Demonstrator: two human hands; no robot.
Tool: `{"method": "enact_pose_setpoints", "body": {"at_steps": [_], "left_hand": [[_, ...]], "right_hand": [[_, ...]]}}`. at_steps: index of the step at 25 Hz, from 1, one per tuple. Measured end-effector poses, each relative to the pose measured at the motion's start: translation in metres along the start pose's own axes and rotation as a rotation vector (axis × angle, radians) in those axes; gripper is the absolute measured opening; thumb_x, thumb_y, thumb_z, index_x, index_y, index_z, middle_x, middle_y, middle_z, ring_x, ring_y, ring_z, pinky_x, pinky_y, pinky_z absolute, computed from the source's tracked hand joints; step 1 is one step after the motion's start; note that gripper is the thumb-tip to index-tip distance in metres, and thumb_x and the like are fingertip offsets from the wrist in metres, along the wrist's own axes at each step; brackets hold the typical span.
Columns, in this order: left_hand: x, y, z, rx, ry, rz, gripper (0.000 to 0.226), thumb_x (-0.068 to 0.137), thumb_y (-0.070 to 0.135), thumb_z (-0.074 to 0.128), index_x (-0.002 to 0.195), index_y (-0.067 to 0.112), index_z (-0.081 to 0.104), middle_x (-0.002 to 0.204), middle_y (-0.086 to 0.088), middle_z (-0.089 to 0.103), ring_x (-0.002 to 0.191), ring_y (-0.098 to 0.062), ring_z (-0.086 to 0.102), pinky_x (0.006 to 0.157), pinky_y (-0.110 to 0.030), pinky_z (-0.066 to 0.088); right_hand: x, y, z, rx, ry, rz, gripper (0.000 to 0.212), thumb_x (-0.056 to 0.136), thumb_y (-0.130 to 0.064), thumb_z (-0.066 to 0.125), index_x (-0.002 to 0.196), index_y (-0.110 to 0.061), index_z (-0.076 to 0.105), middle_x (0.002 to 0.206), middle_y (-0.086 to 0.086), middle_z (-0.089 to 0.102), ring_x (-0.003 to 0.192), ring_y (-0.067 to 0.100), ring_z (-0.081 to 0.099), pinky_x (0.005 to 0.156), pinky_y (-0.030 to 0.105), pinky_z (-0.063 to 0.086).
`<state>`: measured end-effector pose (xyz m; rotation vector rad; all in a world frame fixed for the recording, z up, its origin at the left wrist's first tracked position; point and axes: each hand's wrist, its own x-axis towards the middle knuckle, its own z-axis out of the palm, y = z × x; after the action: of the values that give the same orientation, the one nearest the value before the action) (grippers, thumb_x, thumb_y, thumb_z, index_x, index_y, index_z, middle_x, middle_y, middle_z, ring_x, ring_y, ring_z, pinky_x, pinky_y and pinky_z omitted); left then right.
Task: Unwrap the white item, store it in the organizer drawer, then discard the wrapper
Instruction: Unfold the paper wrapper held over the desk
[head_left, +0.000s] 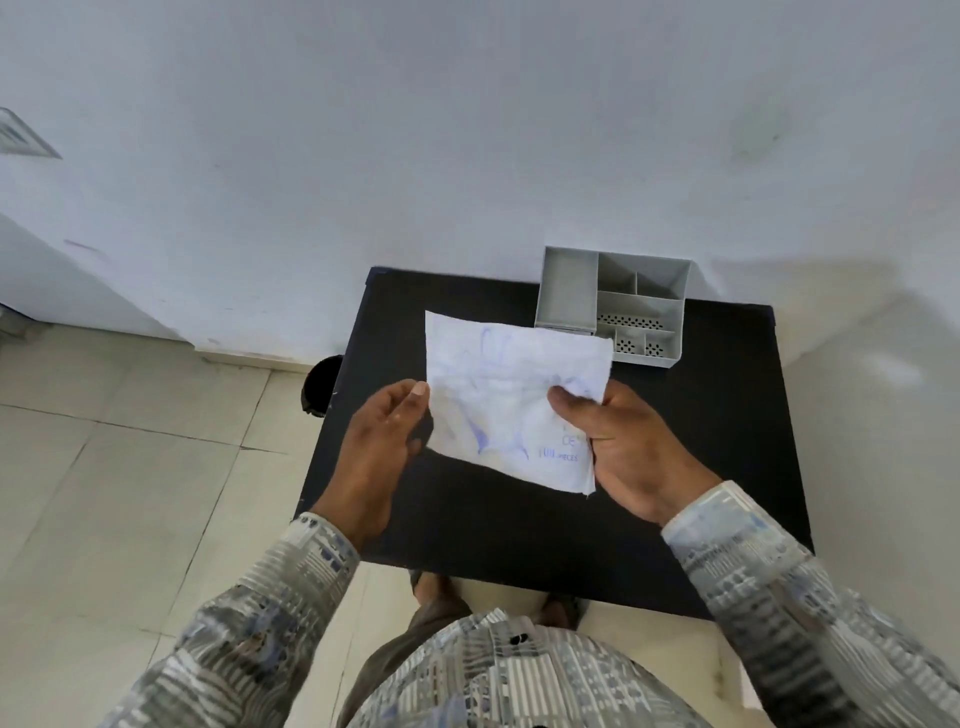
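A crumpled white wrapper (498, 400) with faint blue print is held flat above the black table (717, 415). My right hand (628, 447) grips its right edge, thumb on top. At the wrapper's left edge my left hand (384, 441) touches it with thumb and fingertips, fingers loosely apart. Whether anything is still inside the wrapper cannot be told. The grey organizer (613, 306) with several open compartments stands at the table's far edge against the wall, just beyond the wrapper.
A dark round bin (319, 384) sits on the tiled floor at the table's left side. A white wall rises right behind the table. My feet show under the table's near edge.
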<state>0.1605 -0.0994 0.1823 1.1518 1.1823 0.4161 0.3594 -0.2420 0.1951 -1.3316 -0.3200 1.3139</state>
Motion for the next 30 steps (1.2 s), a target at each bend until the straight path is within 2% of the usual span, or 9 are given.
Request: {"method": "enact_pose_setpoints", "body": {"at_steps": [3,6,8,13,16,19,22,26,30], "left_hand": [[0.015,0.02,-0.021,0.058,-0.06,0.029,0.013,0.099,0.02,0.073,0.109,0.016,0.081,0.096,0.003,0.085,0.089,-0.018,0.081,0.07,-0.027,0.065],[0.028,0.044,-0.033,0.246,-0.096,0.098,0.012,0.089,0.017,0.083,0.096,0.008,0.083,0.093,-0.005,0.085,0.088,-0.028,0.082,0.075,-0.04,0.068],[0.03,0.063,-0.035,0.285,-0.213,0.066,0.013,0.082,0.02,0.086,0.088,0.008,0.083,0.091,-0.007,0.085,0.088,-0.032,0.082,0.079,-0.044,0.066],[0.033,0.099,-0.033,0.584,-0.412,0.093,0.017,0.076,0.021,0.092,0.082,0.008,0.082,0.083,-0.006,0.085,0.075,-0.024,0.082,0.066,-0.033,0.066],[0.032,0.116,-0.031,0.465,-0.506,0.073,0.022,0.073,0.02,0.088,0.085,0.003,0.08,0.083,-0.009,0.084,0.073,-0.023,0.08,0.061,-0.028,0.065],[0.031,0.126,-0.033,0.582,-0.557,0.194,0.014,0.081,0.012,0.087,0.085,0.001,0.08,0.078,-0.009,0.083,0.063,-0.017,0.077,0.053,-0.022,0.059],[0.03,0.13,-0.035,0.538,-0.584,0.229,0.009,0.084,0.007,0.085,0.083,0.001,0.079,0.072,-0.007,0.081,0.058,-0.014,0.075,0.053,-0.021,0.057],[0.033,0.128,-0.037,0.369,-0.584,0.184,0.012,0.088,-0.002,0.075,0.077,0.0,0.071,0.056,0.003,0.071,0.043,-0.007,0.063,0.044,-0.015,0.048],[0.044,0.123,-0.041,0.086,-0.641,0.079,0.012,0.079,0.008,0.072,0.068,0.006,0.073,0.068,-0.007,0.074,0.058,-0.019,0.072,0.056,-0.024,0.058]], "right_hand": [[0.006,0.016,-0.002,0.305,-0.046,0.109,0.034,0.105,-0.009,0.054,0.136,-0.011,0.067,0.137,0.016,0.072,0.124,0.035,0.071,0.101,0.057,0.059],[0.022,0.049,0.002,0.511,-0.053,0.2,0.043,0.103,-0.014,0.057,0.147,-0.012,0.061,0.146,0.019,0.065,0.135,0.041,0.062,0.114,0.066,0.045],[0.028,0.066,0.011,0.596,-0.057,0.24,0.047,0.101,-0.019,0.061,0.148,-0.013,0.061,0.149,0.019,0.063,0.139,0.043,0.057,0.119,0.067,0.038],[0.039,0.094,0.04,0.709,-0.077,0.215,0.035,0.098,-0.024,0.064,0.129,-0.013,0.077,0.143,0.021,0.067,0.125,0.043,0.068,0.111,0.064,0.048],[0.049,0.109,0.045,0.832,-0.089,0.223,0.054,0.098,-0.025,0.067,0.15,-0.01,0.058,0.153,0.02,0.059,0.143,0.045,0.052,0.124,0.065,0.031],[0.056,0.115,0.05,0.863,-0.097,0.184,0.052,0.1,-0.03,0.064,0.147,-0.01,0.061,0.156,0.02,0.056,0.147,0.045,0.047,0.126,0.065,0.025],[0.062,0.119,0.053,0.854,-0.12,0.147,0.06,0.097,-0.031,0.07,0.152,-0.011,0.057,0.161,0.019,0.05,0.151,0.045,0.041,0.127,0.066,0.023],[0.064,0.117,0.057,0.859,-0.086,0.12,0.06,0.093,-0.03,0.074,0.149,-0.012,0.06,0.159,0.017,0.053,0.151,0.043,0.043,0.126,0.065,0.026],[0.064,0.111,0.058,0.85,-0.03,0.106,0.047,0.097,-0.029,0.065,0.139,-0.01,0.069,0.147,0.016,0.065,0.136,0.039,0.061,0.118,0.063,0.04]]}}
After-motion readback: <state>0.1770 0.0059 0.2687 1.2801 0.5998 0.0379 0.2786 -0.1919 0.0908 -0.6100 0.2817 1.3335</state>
